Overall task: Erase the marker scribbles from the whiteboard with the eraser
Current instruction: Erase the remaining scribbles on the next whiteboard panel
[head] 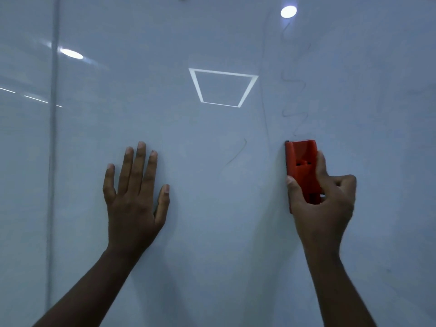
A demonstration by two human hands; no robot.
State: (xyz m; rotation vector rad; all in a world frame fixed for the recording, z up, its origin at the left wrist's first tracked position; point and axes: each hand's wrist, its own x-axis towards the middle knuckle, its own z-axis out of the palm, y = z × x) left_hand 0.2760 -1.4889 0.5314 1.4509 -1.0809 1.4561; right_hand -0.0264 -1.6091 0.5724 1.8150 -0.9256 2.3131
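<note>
The whiteboard (212, 244) fills the whole view. My right hand (323, 204) grips a red eraser (300, 166) and holds it upright against the board. Just above the eraser a thin wavy marker scribble (295, 97) runs up the board, with a long faint line (264, 109) to its left. A short faint stroke (237, 153) sits left of the eraser. My left hand (134, 197) rests flat on the board with its fingers straight and spread, well to the left of the marks.
Ceiling lights reflect in the glossy board: a square outline (223, 87) at centre, a round spot (288, 11) at top right and an oval (70, 53) at left. A vertical seam (52, 161) runs down the board's left side.
</note>
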